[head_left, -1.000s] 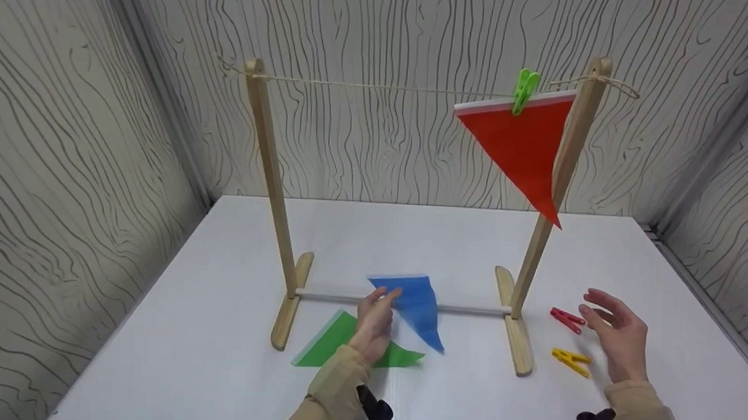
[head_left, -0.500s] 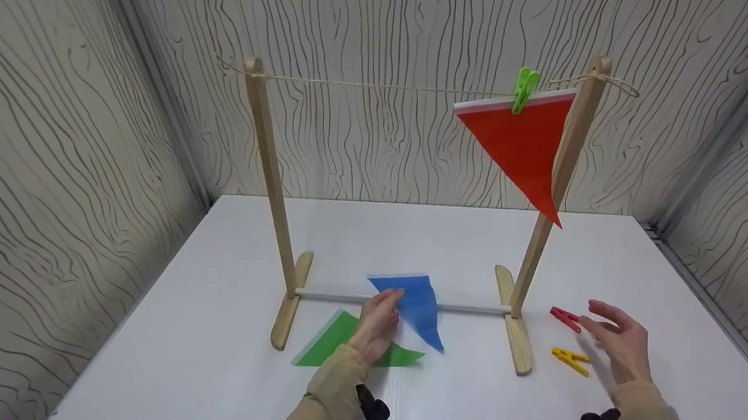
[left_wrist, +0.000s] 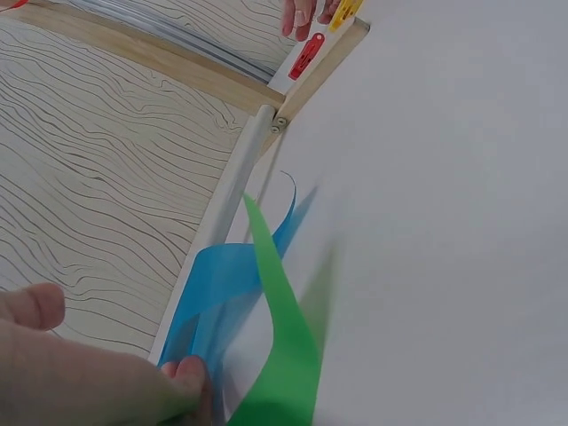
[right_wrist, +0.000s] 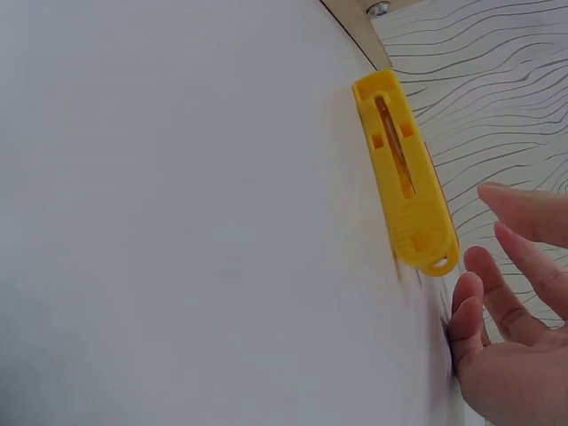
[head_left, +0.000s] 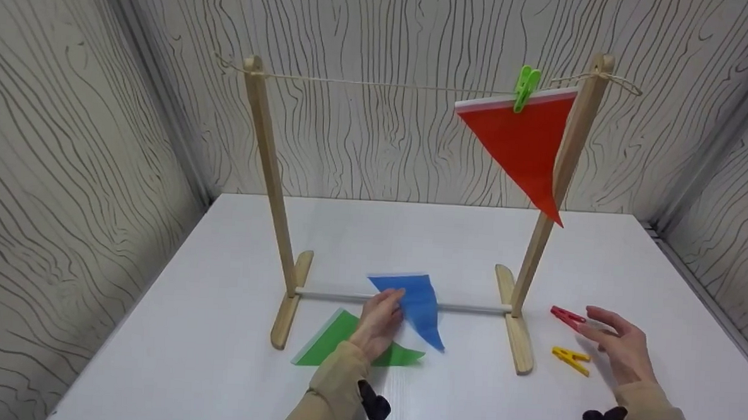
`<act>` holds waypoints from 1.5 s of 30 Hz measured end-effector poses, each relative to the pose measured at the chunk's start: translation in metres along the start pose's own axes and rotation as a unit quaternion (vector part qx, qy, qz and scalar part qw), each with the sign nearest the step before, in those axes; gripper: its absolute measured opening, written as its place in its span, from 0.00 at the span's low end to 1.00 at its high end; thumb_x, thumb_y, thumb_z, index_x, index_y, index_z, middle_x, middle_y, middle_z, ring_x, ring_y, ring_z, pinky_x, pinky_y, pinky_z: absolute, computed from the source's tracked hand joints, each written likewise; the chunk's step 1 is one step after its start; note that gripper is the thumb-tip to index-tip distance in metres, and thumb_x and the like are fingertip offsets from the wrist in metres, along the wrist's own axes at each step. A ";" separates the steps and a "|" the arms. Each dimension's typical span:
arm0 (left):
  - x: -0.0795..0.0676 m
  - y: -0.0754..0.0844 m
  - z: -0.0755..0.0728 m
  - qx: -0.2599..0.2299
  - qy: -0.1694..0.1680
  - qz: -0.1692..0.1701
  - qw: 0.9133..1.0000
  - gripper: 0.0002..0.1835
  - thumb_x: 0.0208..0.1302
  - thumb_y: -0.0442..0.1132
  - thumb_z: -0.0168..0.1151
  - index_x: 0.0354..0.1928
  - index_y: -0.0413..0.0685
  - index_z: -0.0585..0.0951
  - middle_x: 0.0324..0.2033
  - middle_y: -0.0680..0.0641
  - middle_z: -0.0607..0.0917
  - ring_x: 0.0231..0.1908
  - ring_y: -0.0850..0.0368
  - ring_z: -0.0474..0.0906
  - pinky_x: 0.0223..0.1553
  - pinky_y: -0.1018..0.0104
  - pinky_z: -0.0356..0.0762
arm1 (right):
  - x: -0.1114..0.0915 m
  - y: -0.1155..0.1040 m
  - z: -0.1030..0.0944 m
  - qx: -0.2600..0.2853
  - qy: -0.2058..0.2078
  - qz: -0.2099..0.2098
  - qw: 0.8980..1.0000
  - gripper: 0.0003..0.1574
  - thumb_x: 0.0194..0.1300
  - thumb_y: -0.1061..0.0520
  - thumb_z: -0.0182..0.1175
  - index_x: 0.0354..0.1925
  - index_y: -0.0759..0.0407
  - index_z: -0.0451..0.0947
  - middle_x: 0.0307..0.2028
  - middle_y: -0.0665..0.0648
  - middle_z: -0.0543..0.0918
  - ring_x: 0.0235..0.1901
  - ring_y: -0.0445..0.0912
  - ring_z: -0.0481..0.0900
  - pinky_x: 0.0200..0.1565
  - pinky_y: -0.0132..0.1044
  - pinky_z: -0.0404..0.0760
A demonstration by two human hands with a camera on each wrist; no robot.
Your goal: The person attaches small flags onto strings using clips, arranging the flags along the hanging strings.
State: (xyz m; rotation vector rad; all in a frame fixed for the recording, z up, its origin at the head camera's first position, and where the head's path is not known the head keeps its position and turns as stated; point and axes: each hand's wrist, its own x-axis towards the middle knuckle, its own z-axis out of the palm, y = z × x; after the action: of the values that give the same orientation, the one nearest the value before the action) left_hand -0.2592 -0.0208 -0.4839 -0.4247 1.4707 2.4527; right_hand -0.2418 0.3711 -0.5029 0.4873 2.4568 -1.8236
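Observation:
A blue triangular pennant (head_left: 417,300) lies across the stand's white crossbar. At its left edge, my left hand (head_left: 378,324) pinches it with the fingertips; in the left wrist view the blue pennant (left_wrist: 217,275) bends up near them. A green pennant (head_left: 330,344) lies partly beneath my left wrist. At the right, my right hand (head_left: 623,347) is spread beside a red clothespin (head_left: 568,317), its lower fingertip at the clothespin's near end. A yellow clothespin (head_left: 571,360) lies just nearer; in the right wrist view my right hand (right_wrist: 515,328) has fingers apart.
A wooden stand with a left post (head_left: 271,180) and a right post (head_left: 561,180) carries a string (head_left: 367,83). From it hangs a red pennant (head_left: 522,141), held by a green clothespin (head_left: 526,89). The white table (head_left: 186,328) meets patterned walls.
The left hand's fingers have closed together on the blue pennant's edge. My right hand has moved slightly down, its lower fingertip coming to the red clothespin.

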 end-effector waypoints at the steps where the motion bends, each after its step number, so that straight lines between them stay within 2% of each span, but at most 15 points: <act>1: 0.000 0.000 0.000 0.003 -0.002 -0.001 1.000 0.35 0.71 0.38 0.55 0.72 0.29 0.52 0.71 0.30 0.58 0.72 0.39 0.55 0.75 0.53 0.54 | 0.001 0.001 -0.001 -0.001 -0.003 -0.002 1.000 0.37 0.63 0.45 0.66 0.67 0.52 0.68 0.40 0.24 0.72 0.41 0.27 0.71 0.46 0.31 0.70; 7: 0.003 0.000 0.000 0.019 -0.006 -0.009 1.000 0.34 0.71 0.38 0.55 0.71 0.28 0.55 0.72 0.30 0.55 0.74 0.37 0.51 0.75 0.51 0.52 | 0.003 0.003 -0.002 -0.030 -0.011 -0.009 0.999 0.41 0.62 0.45 0.67 0.68 0.57 0.66 0.39 0.23 0.70 0.40 0.26 0.70 0.43 0.29 0.72; 10: 0.005 -0.002 -0.001 0.017 0.004 -0.007 1.000 0.32 0.70 0.36 0.56 0.70 0.27 0.58 0.69 0.30 0.60 0.71 0.39 0.58 0.74 0.52 0.56 | 0.003 0.003 -0.002 -0.043 -0.016 -0.013 0.999 0.44 0.63 0.44 0.66 0.69 0.61 0.63 0.40 0.24 0.70 0.40 0.27 0.70 0.44 0.29 0.72; 12: 0.007 -0.003 -0.002 0.013 0.014 -0.001 1.000 0.28 0.69 0.34 0.56 0.66 0.27 0.64 0.62 0.33 0.70 0.65 0.44 0.67 0.71 0.54 0.63 | 0.003 0.003 -0.002 -0.050 -0.019 -0.018 0.998 0.44 0.63 0.44 0.66 0.69 0.62 0.63 0.40 0.24 0.70 0.40 0.27 0.70 0.44 0.30 0.72; 14: 0.008 -0.004 -0.003 0.006 0.025 0.006 1.000 0.21 0.67 0.32 0.57 0.59 0.27 0.71 0.49 0.39 0.77 0.53 0.51 0.75 0.66 0.58 0.71 | 0.003 0.003 -0.003 -0.054 -0.024 -0.020 0.998 0.44 0.63 0.44 0.65 0.69 0.63 0.62 0.40 0.24 0.71 0.40 0.27 0.70 0.44 0.30 0.71; 16: 0.008 -0.005 -0.004 0.000 0.036 0.015 0.999 0.15 0.66 0.31 0.58 0.52 0.28 0.75 0.38 0.47 0.78 0.42 0.57 0.76 0.57 0.62 0.76 | 0.004 0.002 -0.003 -0.066 -0.025 -0.023 0.997 0.44 0.64 0.45 0.65 0.69 0.64 0.62 0.40 0.25 0.70 0.40 0.28 0.69 0.44 0.31 0.72; 18: 0.008 -0.006 -0.004 0.002 0.046 0.025 0.999 0.13 0.66 0.31 0.59 0.49 0.28 0.77 0.33 0.49 0.79 0.36 0.60 0.76 0.52 0.63 0.79 | 0.004 0.002 -0.003 -0.076 -0.025 -0.021 0.997 0.44 0.64 0.46 0.65 0.69 0.65 0.62 0.42 0.28 0.72 0.39 0.28 0.69 0.43 0.31 0.71; 20: 0.008 -0.007 -0.004 0.009 0.062 0.036 0.997 0.15 0.64 0.32 0.62 0.50 0.28 0.78 0.34 0.48 0.83 0.36 0.60 0.79 0.50 0.64 0.81 | 0.005 0.001 -0.003 -0.088 -0.023 -0.019 0.996 0.44 0.65 0.46 0.64 0.69 0.65 0.61 0.48 0.36 0.76 0.40 0.29 0.69 0.43 0.32 0.71; 22: 0.007 -0.007 -0.003 0.026 0.086 0.049 0.995 0.18 0.62 0.34 0.65 0.51 0.29 0.79 0.37 0.44 0.85 0.39 0.59 0.81 0.50 0.64 0.82 | 0.005 0.001 -0.003 -0.097 -0.024 -0.018 0.995 0.44 0.65 0.46 0.63 0.69 0.66 0.61 0.56 0.51 0.77 0.44 0.35 0.70 0.44 0.33 0.71; 25: 0.007 -0.006 -0.001 0.053 0.129 0.067 0.988 0.19 0.59 0.39 0.70 0.48 0.34 0.83 0.41 0.43 0.87 0.40 0.58 0.82 0.47 0.66 0.82 | 0.006 0.000 -0.003 -0.105 -0.027 -0.023 0.994 0.43 0.67 0.46 0.62 0.69 0.67 0.60 0.67 0.69 0.65 0.54 0.49 0.69 0.49 0.41 0.72; 28: 0.008 -0.005 0.002 0.067 0.157 0.077 0.982 0.17 0.56 0.42 0.72 0.44 0.38 0.85 0.39 0.46 0.87 0.37 0.60 0.81 0.41 0.71 0.81 | 0.005 0.000 -0.002 -0.098 -0.032 -0.027 0.994 0.42 0.68 0.48 0.61 0.69 0.68 0.59 0.70 0.73 0.58 0.62 0.61 0.63 0.57 0.55 0.72; 30: 0.009 -0.005 0.003 0.049 0.158 0.083 0.983 0.16 0.55 0.41 0.73 0.42 0.38 0.85 0.36 0.48 0.87 0.34 0.61 0.80 0.37 0.73 0.80 | 0.005 0.000 -0.002 -0.097 -0.033 -0.031 0.994 0.41 0.68 0.50 0.61 0.69 0.69 0.59 0.70 0.75 0.57 0.63 0.64 0.61 0.61 0.61 0.69; 37: 0.011 -0.006 0.008 -0.019 0.135 0.107 0.985 0.15 0.55 0.33 0.72 0.44 0.35 0.85 0.28 0.54 0.87 0.27 0.67 0.80 0.31 0.75 0.78 | 0.008 -0.004 -0.003 -0.121 -0.033 -0.033 0.992 0.39 0.67 0.53 0.61 0.68 0.70 0.61 0.69 0.77 0.57 0.61 0.66 0.62 0.58 0.59 0.72; 43: 0.012 -0.006 0.010 -0.029 0.123 0.099 0.987 0.18 0.57 0.32 0.70 0.50 0.36 0.83 0.36 0.50 0.88 0.33 0.67 0.81 0.36 0.75 0.79 | 0.009 -0.004 -0.003 -0.124 -0.030 -0.029 0.991 0.40 0.67 0.51 0.62 0.68 0.70 0.61 0.68 0.75 0.59 0.58 0.62 0.66 0.55 0.55 0.73; 45: 0.012 -0.005 0.010 -0.034 0.124 0.099 0.987 0.17 0.57 0.32 0.70 0.49 0.35 0.84 0.35 0.50 0.87 0.32 0.67 0.81 0.36 0.75 0.80 | 0.009 -0.004 -0.003 -0.125 -0.028 -0.028 0.991 0.40 0.66 0.51 0.62 0.68 0.70 0.61 0.68 0.75 0.60 0.58 0.61 0.66 0.54 0.53 0.73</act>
State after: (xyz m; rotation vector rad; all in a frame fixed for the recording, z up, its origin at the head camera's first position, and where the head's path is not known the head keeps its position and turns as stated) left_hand -0.2695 -0.0089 -0.4883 -0.6469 1.5967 2.6932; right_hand -0.2505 0.3751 -0.5002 0.3473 2.6343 -1.4925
